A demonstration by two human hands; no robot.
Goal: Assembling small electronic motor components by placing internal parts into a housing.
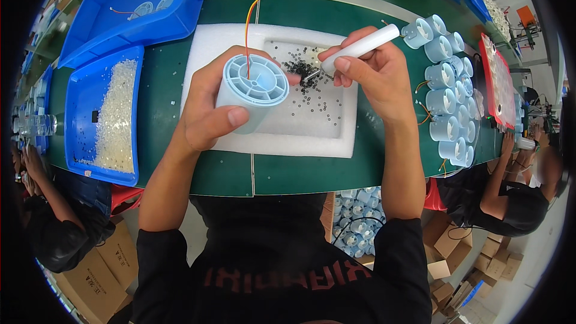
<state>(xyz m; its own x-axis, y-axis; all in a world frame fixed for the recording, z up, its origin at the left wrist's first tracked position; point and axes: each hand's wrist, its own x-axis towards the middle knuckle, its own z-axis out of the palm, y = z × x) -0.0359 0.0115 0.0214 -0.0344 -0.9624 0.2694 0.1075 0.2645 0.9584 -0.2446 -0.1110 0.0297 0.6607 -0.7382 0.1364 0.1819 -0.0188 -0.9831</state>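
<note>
My left hand (207, 99) is wrapped round a light blue plastic cylinder (257, 84), a housing with a spoked, ring-shaped end turned up. A red and yellow wire (248, 21) with a small white plug rises from its end. Between the thumb and fingers of my right hand (375, 69) is a white pen-shaped tool (360, 48) with a thin metal tip. That tip points down left at a heap of tiny black rings (306, 72) in the white foam tray (210, 39); whether it touches them I cannot tell. My left fingertips show beside the heap, behind the cylinder.
Rows of similar light blue housings (443, 78) stand on the green table (162, 102) at right, beside a red tray (492, 78). At left, a blue tray (72, 108) bears small clear pieces; a larger blue bin (126, 30) lies behind. Other people sit on both sides.
</note>
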